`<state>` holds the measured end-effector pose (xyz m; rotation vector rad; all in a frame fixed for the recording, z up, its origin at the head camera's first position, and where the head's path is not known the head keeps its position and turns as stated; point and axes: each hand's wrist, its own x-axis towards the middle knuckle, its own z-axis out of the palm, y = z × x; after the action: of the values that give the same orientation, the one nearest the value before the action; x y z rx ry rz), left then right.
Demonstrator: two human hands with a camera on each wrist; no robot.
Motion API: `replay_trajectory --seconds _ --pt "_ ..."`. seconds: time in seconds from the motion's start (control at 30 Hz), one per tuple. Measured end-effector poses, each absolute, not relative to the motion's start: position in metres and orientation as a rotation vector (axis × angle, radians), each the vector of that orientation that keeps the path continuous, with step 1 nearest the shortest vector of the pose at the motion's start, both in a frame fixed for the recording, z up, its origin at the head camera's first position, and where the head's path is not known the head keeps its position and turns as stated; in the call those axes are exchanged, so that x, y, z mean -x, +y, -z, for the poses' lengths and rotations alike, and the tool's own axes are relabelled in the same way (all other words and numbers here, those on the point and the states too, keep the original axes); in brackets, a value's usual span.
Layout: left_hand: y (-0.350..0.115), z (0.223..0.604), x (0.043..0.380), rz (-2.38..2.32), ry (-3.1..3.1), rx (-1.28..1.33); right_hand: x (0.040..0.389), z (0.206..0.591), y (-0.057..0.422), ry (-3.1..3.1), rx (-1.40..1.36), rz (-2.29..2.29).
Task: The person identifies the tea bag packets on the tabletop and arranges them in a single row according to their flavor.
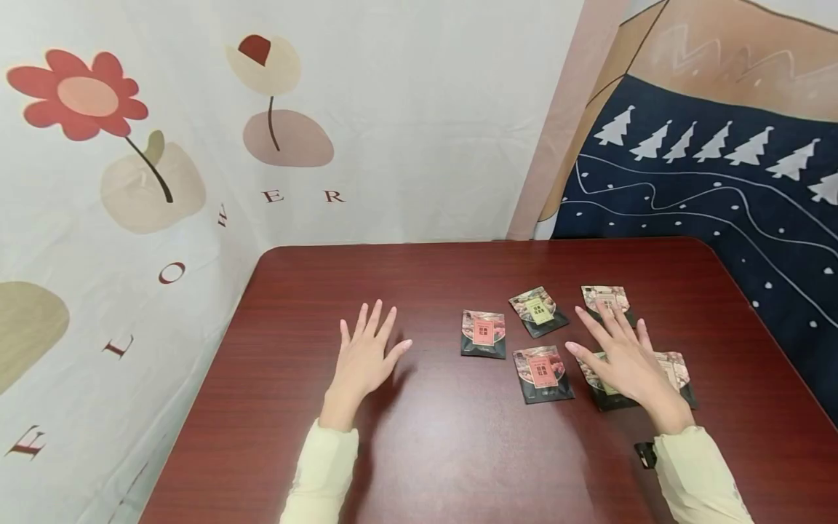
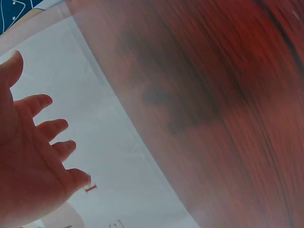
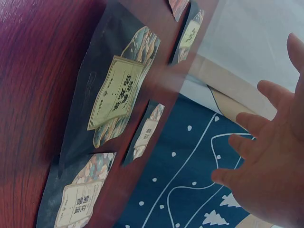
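Observation:
My left hand (image 1: 364, 362) is held over the left-middle of the table with fingers spread, holding nothing. In the left wrist view the same hand (image 2: 38, 156) is palm-on, its shadow falling on the wood. My right hand (image 1: 625, 364) hovers with spread fingers over the right-hand tea sachets, partly hiding them. Beneath it lie a green-labelled sachet (image 3: 114, 95) and a cream-labelled sachet (image 3: 80, 194), edges meeting. Beyond its fingertips is another cream-labelled sachet (image 1: 602, 294). To its left are two red-labelled sachets, one farther left (image 1: 483, 342) and one nearer (image 1: 543, 378), plus a green-labelled one (image 1: 538, 311).
The dark red wooden table (image 1: 445, 458) has rounded far corners. A white cloth with printed flowers (image 1: 419, 131) hangs behind and to the left. A navy cloth with white trees (image 1: 707, 196) hangs at the right. A small black device (image 1: 645, 455) sits at my right cuff.

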<state>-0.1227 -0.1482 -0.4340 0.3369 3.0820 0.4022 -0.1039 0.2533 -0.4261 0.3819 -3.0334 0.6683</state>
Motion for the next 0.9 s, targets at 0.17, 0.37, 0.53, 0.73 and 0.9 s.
replay_trajectory --seconds 0.17,0.37,0.53,0.73,0.9 --pt "-0.136 0.439 0.129 -0.414 3.056 -0.429 0.106 0.428 0.253 -2.991 -0.436 -0.761" --pt "-0.109 0.446 0.138 -0.423 3.003 -0.559 0.104 0.430 0.256 -2.979 -0.524 -0.852" --pt "-0.081 0.449 0.143 -0.411 2.938 -0.672 0.097 0.430 0.261 -3.052 -0.507 -0.883" --pt "-0.048 0.453 0.149 -0.344 2.870 -0.743 0.085 0.433 0.269 -3.114 -0.448 -0.827" --pt "-0.024 0.456 0.151 -0.285 2.839 -0.784 0.076 0.439 0.277 -3.127 -0.400 -0.816"
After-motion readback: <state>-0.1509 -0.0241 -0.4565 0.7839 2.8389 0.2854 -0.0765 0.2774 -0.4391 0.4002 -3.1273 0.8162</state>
